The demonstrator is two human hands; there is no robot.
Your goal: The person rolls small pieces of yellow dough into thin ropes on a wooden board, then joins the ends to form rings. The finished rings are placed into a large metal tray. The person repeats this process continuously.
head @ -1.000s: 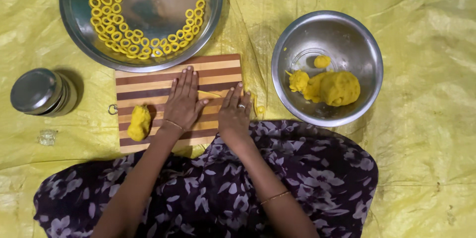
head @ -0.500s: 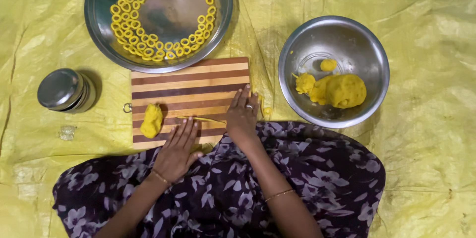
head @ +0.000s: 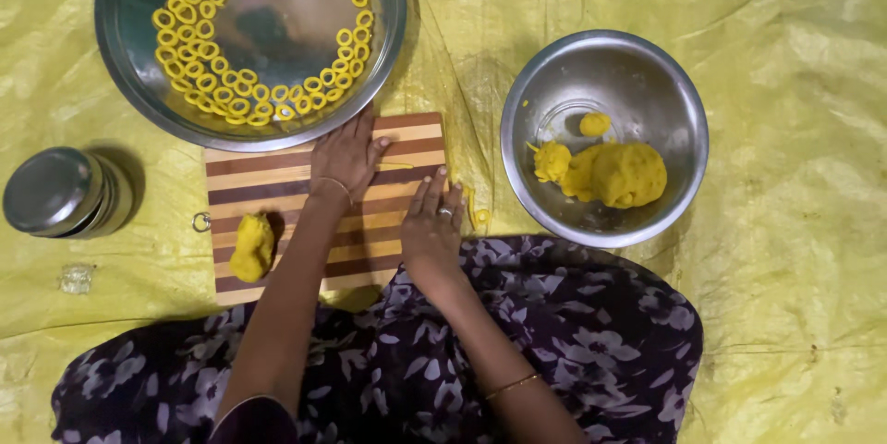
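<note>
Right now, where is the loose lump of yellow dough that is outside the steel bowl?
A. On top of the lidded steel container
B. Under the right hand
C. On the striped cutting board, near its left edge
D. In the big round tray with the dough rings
C: the lump of yellow dough lies on the striped cutting board near its left edge, apart from both hands.

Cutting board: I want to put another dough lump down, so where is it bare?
The striped cutting board is bare between the dough lump and the left hand, along its top-left stripes. Its right half is crowded by the right hand and a thin dough strand.
</note>
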